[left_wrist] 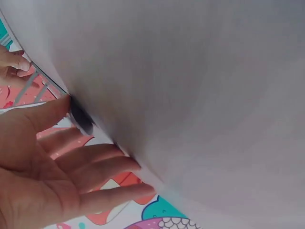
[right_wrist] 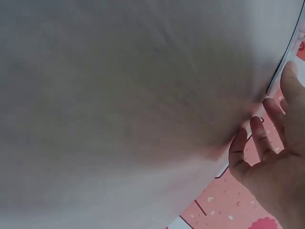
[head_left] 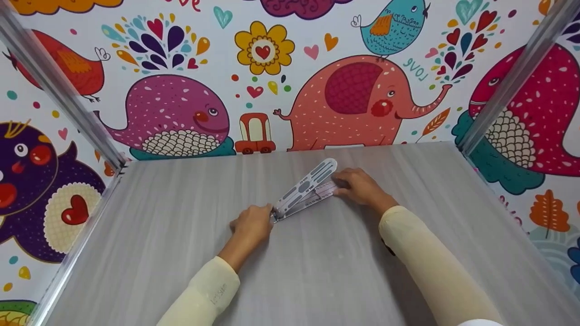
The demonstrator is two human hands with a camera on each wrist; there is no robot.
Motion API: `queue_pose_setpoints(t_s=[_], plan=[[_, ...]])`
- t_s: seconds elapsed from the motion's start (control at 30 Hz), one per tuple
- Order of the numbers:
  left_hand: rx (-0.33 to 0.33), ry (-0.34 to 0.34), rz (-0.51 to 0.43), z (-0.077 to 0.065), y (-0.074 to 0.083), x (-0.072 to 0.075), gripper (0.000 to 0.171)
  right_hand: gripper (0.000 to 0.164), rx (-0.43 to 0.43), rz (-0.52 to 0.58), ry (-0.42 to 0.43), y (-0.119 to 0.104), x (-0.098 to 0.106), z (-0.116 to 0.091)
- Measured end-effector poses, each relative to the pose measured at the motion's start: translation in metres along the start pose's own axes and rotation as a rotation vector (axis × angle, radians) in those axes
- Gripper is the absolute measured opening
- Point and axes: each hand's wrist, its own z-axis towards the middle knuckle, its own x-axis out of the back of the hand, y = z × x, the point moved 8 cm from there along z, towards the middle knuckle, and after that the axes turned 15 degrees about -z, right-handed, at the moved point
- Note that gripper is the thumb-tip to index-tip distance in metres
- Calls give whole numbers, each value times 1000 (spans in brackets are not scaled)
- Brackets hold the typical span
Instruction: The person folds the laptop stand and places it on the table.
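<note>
A slim, pale grey hinged stand with long slots (head_left: 304, 185) sits mid-table, its upper arm tilted up from a flat lower arm (head_left: 324, 192) in a narrow V. At the hinge end, the left hand (head_left: 253, 222) holds it between thumb and fingers. In the left wrist view a dark oval part (left_wrist: 81, 117) shows beside the thumb, with the other fingers spread along the tabletop. Over at the far right end, the right hand (head_left: 360, 186) pinches the lower arm. Its thumb (right_wrist: 289, 83) lies at the stand's edge in the right wrist view, fingertips near the table.
A grey wood-grain table (head_left: 181, 253) spreads under both hands. Behind it stands a wall (head_left: 267, 90) printed with cartoon animals. Metal posts (head_left: 512, 77) rise at both back corners, and a metal rail (head_left: 77, 258) runs along the left edge.
</note>
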Motion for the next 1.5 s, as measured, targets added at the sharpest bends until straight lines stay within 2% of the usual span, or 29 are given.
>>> queue_pose_setpoints(t_s=[0.13, 0.3, 0.43, 0.53, 0.63, 0.73, 0.83, 1.0, 1.13, 1.33, 1.5], plan=[[17, -6, 0, 3, 0, 1, 17, 53, -8, -9, 9, 1, -2, 0], [61, -21, 13, 7, 0, 2, 16, 50, -35, 14, -3, 1, 0, 1], [59, -8, 32, 10, 2, 3, 16, 51, -35, 18, -15, 2, 2, 0], [39, 24, 68, 12, 4, 4, 17, 52, -37, 17, -20, 1, 3, 1], [-3, 84, 123, 16, 4, 6, 9, 52, -55, 27, -19, 1, 2, 0], [-45, 150, 202, 20, 4, 9, 15, 50, -69, 34, -13, -2, 0, -1], [-67, 182, 260, 25, 4, 13, 18, 48, -68, 19, 4, -8, -1, -3], [-112, 171, 308, 34, 4, 14, 17, 45, -63, -38, 39, -16, -1, -11], [-126, 161, 342, 43, 1, 16, 16, 41, -57, -81, 35, -23, -1, -20], [-144, 117, 303, 57, 2, 17, 14, 36, -69, -115, 52, -30, 1, -34], [-168, 105, 297, 65, 4, 17, 18, 28, -58, -142, 87, -34, 5, -44]])
